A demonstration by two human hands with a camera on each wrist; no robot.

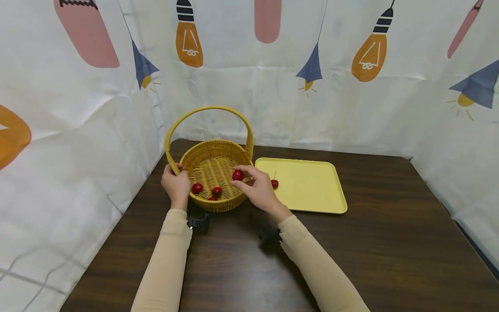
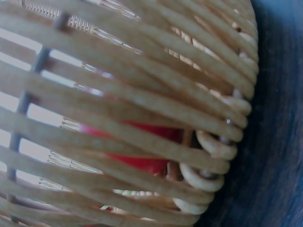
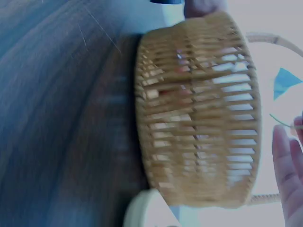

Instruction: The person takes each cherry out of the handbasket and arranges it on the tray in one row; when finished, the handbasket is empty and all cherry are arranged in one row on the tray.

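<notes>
A yellow woven basket (image 1: 224,205) with a tall hoop handle (image 1: 212,108) stands at the table's back left. My left hand (image 1: 177,187) grips it at the left side, where the handle meets the rim. Between thumb and fingers of my right hand (image 1: 260,190), a dark red cherry (image 1: 237,175) is pinched over the basket's right side. Inside lie a cherry (image 1: 197,188) at the left, another cherry (image 1: 216,191) and a partly hidden cherry (image 1: 212,198). Through the basket's weave (image 2: 142,101), the left wrist view shows blurred red fruit (image 2: 144,163).
A yellow tray (image 1: 312,186) lies right of the basket, with a stemmed cherry (image 1: 274,184) at its left edge, partly behind my right hand. The dark wooden table (image 1: 390,242) meets white cloth walls (image 1: 241,104) printed with lamps at the back and sides.
</notes>
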